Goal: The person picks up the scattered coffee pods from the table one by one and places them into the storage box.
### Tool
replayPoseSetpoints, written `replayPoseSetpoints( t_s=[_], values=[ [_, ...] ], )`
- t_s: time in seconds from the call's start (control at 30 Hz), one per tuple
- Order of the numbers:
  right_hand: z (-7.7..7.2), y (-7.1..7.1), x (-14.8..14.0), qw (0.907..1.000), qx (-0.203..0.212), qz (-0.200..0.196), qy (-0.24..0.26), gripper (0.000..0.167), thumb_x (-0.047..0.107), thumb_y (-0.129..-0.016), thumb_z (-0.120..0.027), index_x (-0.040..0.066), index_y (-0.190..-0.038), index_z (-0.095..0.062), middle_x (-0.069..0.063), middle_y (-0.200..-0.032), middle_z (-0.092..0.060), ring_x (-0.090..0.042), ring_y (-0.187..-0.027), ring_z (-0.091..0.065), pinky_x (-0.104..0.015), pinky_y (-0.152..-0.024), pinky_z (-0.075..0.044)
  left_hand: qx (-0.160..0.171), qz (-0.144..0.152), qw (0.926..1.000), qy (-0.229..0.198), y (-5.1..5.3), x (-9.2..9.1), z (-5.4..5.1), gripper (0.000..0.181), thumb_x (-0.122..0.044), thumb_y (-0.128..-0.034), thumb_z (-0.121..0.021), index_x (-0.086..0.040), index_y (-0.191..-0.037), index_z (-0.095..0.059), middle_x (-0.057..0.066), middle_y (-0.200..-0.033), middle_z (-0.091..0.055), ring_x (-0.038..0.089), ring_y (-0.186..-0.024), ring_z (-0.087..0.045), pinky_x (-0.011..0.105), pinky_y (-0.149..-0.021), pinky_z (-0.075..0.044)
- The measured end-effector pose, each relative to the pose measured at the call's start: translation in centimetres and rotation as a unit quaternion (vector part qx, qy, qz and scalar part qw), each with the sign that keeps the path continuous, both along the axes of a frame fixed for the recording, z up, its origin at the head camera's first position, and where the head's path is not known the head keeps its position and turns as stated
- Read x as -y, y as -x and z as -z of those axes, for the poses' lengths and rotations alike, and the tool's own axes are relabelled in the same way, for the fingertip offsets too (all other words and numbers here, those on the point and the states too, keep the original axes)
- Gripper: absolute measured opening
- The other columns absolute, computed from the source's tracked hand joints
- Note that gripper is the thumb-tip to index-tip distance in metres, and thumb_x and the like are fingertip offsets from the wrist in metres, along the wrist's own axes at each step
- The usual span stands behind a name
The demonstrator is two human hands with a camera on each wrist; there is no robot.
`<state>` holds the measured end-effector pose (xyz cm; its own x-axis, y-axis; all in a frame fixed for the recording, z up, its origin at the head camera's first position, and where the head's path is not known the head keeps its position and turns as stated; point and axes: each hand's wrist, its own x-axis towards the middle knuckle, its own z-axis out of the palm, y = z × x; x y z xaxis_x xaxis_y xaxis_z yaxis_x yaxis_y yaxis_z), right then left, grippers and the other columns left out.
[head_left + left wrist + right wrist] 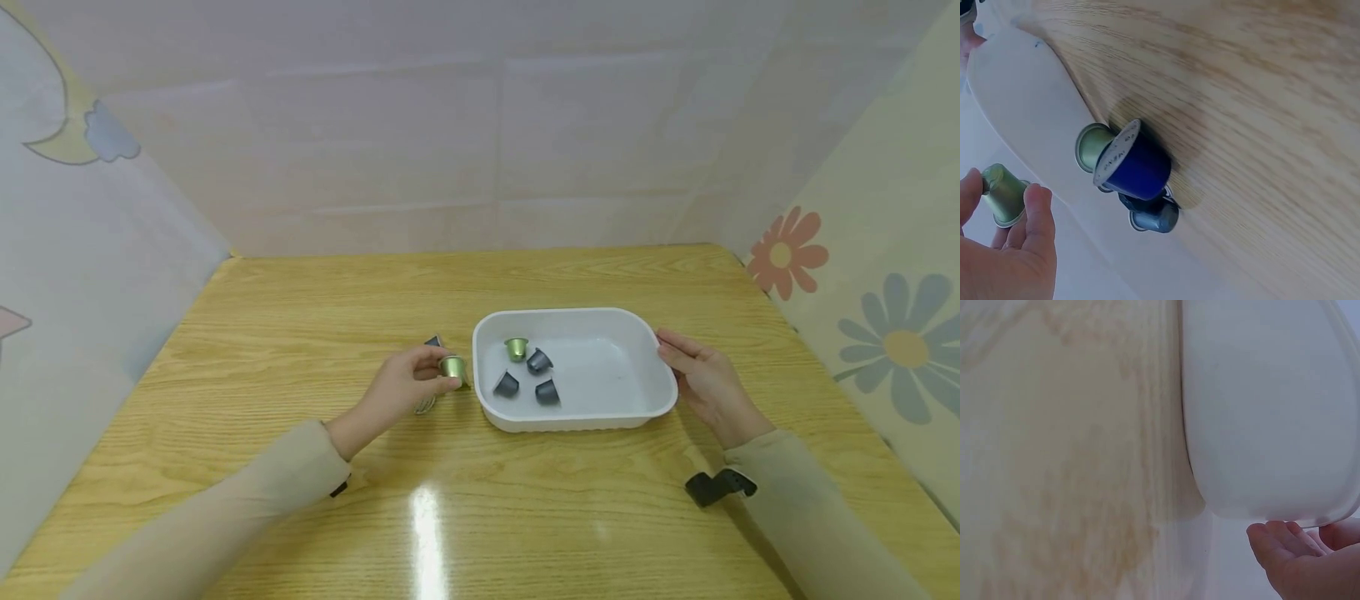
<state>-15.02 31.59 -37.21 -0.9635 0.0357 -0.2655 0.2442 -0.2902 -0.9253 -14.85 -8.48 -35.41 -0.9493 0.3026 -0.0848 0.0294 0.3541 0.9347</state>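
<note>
1. The left hand [397,385] is reaching in from the left over the wooden table [285,358], its thumb and fingers bending partway closed around one green pod.
2. Loose pods are lying beside and beyond that hand. The left wrist view is showing a blue pod [1142,165] tilting against a second green pod [1092,147], with a grey-blue pod [1159,219] just beside them; they are probably leaning on one another because they are bunched so tightly.
3. The held green pod [453,368] is sitting between thumb and fingertips just left of the tray, its wide lid facing up in the head view. The hand is pinching it by the sides, likely because that small, tapering body is offering a firm hold there.
4. The white tray [600,362] is resting on the table, with a third green pod [517,349] and three dark pods [547,392] lying loosely in its left half, nearer the left hand.
5. The right hand [708,392] is pinching the tray's right end, thumb at the rim and fingers outside and beneath it, presumably steadying the light-looking tray.
</note>
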Motion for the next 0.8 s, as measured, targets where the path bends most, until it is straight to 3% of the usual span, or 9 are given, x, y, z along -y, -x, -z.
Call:
replayPoseSetpoints(
  t_s=[0.37,0.6,0.7,0.8],
  values=[
    [0.3,0.0,-0.2,0.9999,-0.006,-0.001,0.010,0.020,0.011,-0.093,-0.065,0.025,-0.103,-0.076,0.015,-0.096,-0.071,0.002,-0.091,-0.063,-0.015,-0.075,-0.052,-0.025,0.034,0.9985,-0.035,-0.4,-2.1,-0.6,0.037,-0.003,-0.0836,-0.075,0.004,-0.118,-0.064,0.015,-0.118,-0.064,0.029,-0.111,-0.063,0.030,-0.086,-0.055],
    [0.1,0.1,-0.1,0.9999,0.008,0.009,0.008,0.020,0.011,-0.093,-0.064,0.027,-0.101,-0.075,0.018,-0.097,-0.069,0.004,-0.092,-0.062,-0.013,-0.079,-0.051,-0.063,0.072,0.9954,0.013,-0.3,-3.5,-0.8,0.039,-0.014,-0.0850,-0.076,-0.003,-0.121,-0.065,0.007,-0.116,-0.067,0.021,-0.106,-0.065,0.027,-0.087,-0.054],
    [0.0,0.3,0.0,0.9996,0.021,0.016,0.003,0.029,0.011,-0.094,-0.064,0.027,-0.118,-0.069,0.020,-0.098,-0.068,0.005,-0.096,-0.061,-0.012,-0.082,-0.050,-0.092,0.100,0.9903,0.029,0.0,-4.0,-0.9,0.038,-0.015,-0.0854,-0.076,-0.002,-0.120,-0.066,0.006,-0.113,-0.068,0.020,-0.104,-0.064,0.031,-0.091,-0.053],
    [0.0,0.4,0.1,0.9994,0.027,0.017,-0.009,0.051,0.012,-0.095,-0.062,0.019,-0.143,-0.048,0.017,-0.108,-0.068,0.004,-0.113,-0.056,-0.012,-0.086,-0.048,-0.117,0.124,0.9839,0.054,0.1,-4.4,-1.0,0.039,-0.016,-0.0853,-0.076,-0.002,-0.120,-0.066,0.006,-0.111,-0.068,0.021,-0.104,-0.064,0.033,-0.093,-0.051]
  ],
)
